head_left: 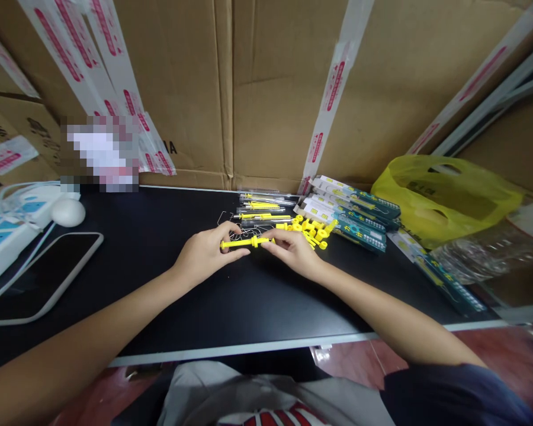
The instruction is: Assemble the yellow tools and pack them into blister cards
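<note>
My left hand (pixel 206 251) and my right hand (pixel 293 248) meet over the black table (pixel 160 307), and together they pinch a thin yellow plastic rod (pixel 245 242) held level between them. The left fingers grip its left end, the right fingers its right end. Just behind the hands lies a heap of small yellow plastic parts (pixel 313 231). Clear tubes with yellow rods inside (pixel 262 207) lie in a row behind that, with thin wire hooks (pixel 225 216) beside them.
Green and white printed packets (pixel 355 213) are stacked at the right, by a yellow plastic bag (pixel 444 195) and clear bags (pixel 484 254). A phone (pixel 48 272), a white power strip (pixel 4 231) and cables lie at the left. Taped cardboard boxes (pixel 270 89) wall the back.
</note>
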`<state>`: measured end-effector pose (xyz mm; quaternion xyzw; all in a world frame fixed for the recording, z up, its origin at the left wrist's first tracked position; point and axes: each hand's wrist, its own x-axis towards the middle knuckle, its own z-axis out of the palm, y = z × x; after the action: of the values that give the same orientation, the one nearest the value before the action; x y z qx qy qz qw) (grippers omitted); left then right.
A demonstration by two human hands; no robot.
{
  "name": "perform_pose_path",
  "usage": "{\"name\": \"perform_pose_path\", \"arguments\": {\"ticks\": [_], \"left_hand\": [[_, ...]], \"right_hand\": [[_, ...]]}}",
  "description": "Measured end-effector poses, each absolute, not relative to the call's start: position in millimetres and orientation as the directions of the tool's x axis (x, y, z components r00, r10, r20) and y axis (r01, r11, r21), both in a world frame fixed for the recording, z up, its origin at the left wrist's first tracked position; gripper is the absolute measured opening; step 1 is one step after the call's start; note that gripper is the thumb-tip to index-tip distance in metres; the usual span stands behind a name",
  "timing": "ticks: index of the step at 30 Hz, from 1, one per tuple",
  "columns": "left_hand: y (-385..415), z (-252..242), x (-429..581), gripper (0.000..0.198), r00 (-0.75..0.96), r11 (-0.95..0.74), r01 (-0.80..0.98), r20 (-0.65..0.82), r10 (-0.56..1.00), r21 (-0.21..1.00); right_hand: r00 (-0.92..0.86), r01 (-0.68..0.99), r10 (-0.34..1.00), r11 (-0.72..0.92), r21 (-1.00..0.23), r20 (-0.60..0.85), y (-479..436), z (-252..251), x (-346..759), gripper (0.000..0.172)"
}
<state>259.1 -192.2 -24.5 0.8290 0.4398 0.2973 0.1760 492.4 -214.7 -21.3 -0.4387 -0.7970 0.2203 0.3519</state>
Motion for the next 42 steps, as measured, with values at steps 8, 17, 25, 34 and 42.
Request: {"name": "perform_pose_path", "arguments": {"ticks": [8,17,25,34,42], "left_hand": [[-188,-20,257,0.021,0.325,-0.68,0.541,0.623,0.712,0.494],[-201,-30,267,0.03,0.671,-0.845,0.515,0.547,0.5,0.141],[-202,-22,267,0.025,0.603,-0.682,0.501,0.35,0.717,0.533],[-208,-24,274,0.025,0.604,-0.529,0.456,0.188,0.775,0.715],[-212,-23,274,0.032,0.643,-0.398,0.392,0.063,0.764,0.829]], "right_hand": [[-0.403,0.608,0.813,0.581,-0.54,0.42,-214,-18,494,0.03],[-0.505,0.652,0.784,0.62,-0.437,0.361,-222,-26,485,0.022],[-0.438,0.485,0.863,0.463,-0.742,0.251,-225,-13,489,0.014],[-0.339,0.294,0.889,0.41,-0.863,0.307,-224,-15,479,0.025],[-0.319,0.047,0.937,0.164,-0.985,0.141,-219,-20,478,0.034]]}}
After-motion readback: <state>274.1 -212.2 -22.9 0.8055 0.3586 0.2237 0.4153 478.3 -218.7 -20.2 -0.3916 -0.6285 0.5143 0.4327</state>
